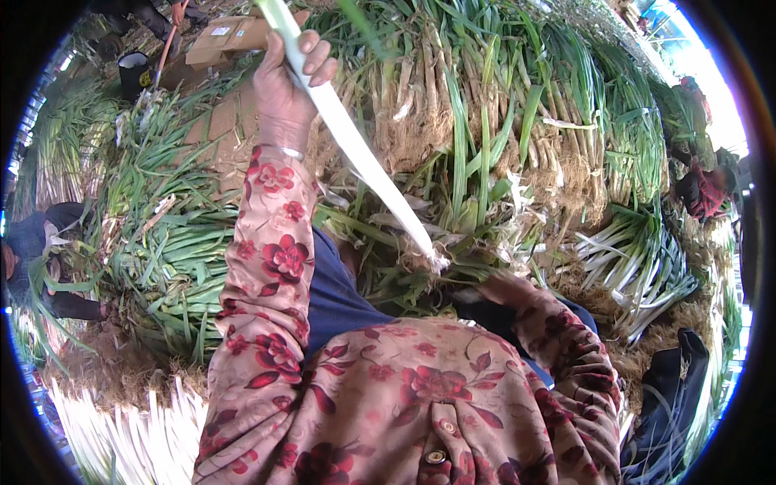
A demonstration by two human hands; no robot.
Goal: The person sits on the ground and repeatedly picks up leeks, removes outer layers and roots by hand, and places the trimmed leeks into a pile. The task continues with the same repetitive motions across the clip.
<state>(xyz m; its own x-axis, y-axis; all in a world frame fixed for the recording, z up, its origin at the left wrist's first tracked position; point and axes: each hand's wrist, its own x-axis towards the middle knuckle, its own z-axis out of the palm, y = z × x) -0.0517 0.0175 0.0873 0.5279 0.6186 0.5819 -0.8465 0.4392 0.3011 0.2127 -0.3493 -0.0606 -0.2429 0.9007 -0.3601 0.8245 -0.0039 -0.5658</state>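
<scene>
My left hand [294, 76] is raised and wrapped around the upper white shank of a large green onion [370, 160]. The onion slants down to the right, its shank bare and smooth, and its root end hangs over a heap of stripped leaves and husks [485, 224] in front of my lap. Low beside that heap is my right hand [506, 290], apart from the onion's root end. Its fingers are blurred and partly hidden, so whether they hold anything is unclear.
Unpeeled green onions [418, 91] with brown roots lie in rows ahead. White-stemmed onions [630, 260] are piled at right, near a dark boot-like item [667, 400]. More leafy onions [176, 242] lie left, near a person [48, 260]. Flattened cardboard [236, 36] and a black bucket [134, 76] sit farther off.
</scene>
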